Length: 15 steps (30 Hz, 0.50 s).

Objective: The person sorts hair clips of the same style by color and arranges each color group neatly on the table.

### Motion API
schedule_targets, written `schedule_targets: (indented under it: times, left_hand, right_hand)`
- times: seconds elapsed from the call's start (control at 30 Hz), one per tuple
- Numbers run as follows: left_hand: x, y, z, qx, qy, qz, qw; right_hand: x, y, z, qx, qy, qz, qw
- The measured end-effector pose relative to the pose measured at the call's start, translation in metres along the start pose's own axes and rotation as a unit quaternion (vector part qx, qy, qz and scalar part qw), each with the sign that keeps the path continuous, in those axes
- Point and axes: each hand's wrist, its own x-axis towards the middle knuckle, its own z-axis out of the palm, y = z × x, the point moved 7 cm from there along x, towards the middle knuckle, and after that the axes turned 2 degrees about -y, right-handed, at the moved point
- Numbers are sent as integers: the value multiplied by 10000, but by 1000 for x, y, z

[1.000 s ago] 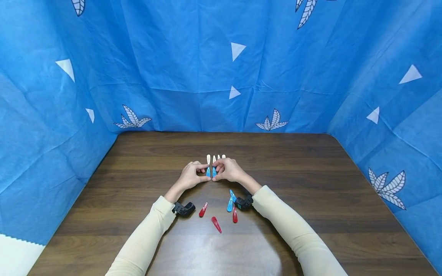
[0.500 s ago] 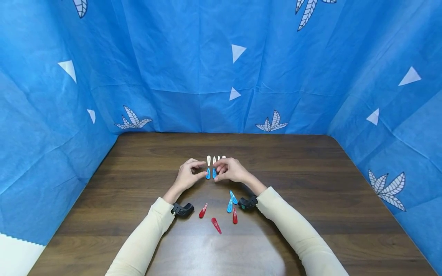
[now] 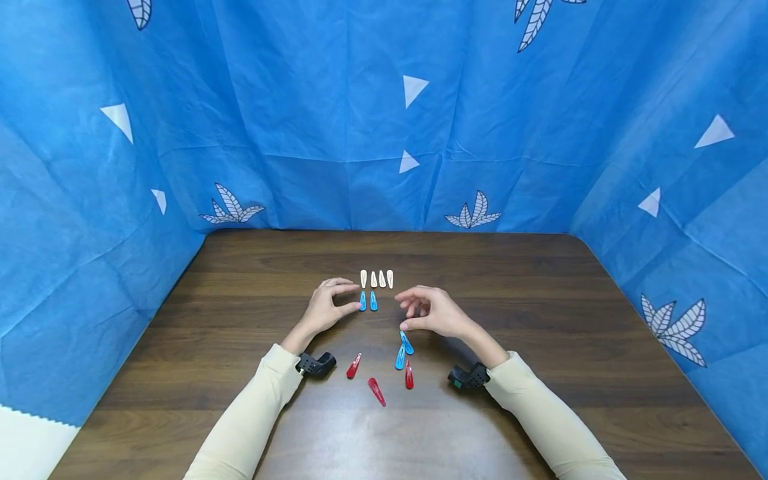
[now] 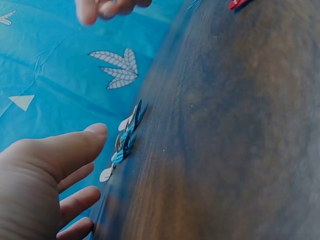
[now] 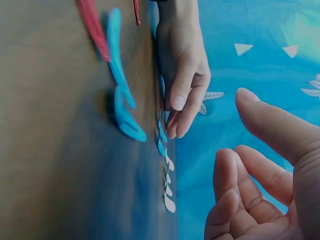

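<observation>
In the head view, several white snap hair clips (image 3: 382,279) lie side by side in a row. Just in front of them are two blue snap hair clips (image 3: 374,301), also side by side. My left hand (image 3: 327,307) is beside the left blue clip, thumb and fingers apart, holding nothing. Two more blue hair clips (image 3: 400,357) lie nearer to me, one overlapping the other's end. Over the farther of these hovers my right hand (image 3: 435,312), its fingers loosely bent and its grasp empty, as the right wrist view of the fingers (image 5: 227,170) confirms.
Three red hair clips (image 3: 377,392) are scattered on the near part of the dark wooden table (image 3: 240,373). A blue patterned cloth (image 3: 330,133) stands up behind the table and along both sides.
My right hand has left the second blue clip in the row and moved right and toward me, over the loose blue clips. My left hand has drawn slightly left off the first blue clip.
</observation>
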Motion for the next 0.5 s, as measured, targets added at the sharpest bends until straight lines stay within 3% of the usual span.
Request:
schedule_targets:
  times: [0.23,0.5]
  left_hand:
    - [1,1,4,171,-43,96,9998]
    - [0,2,4,328,-52,121,9994]
  right_hand:
    - [-29,6,1,23,100,-22,9999]
    - [-40,16,9,-42,44,-134,9999]
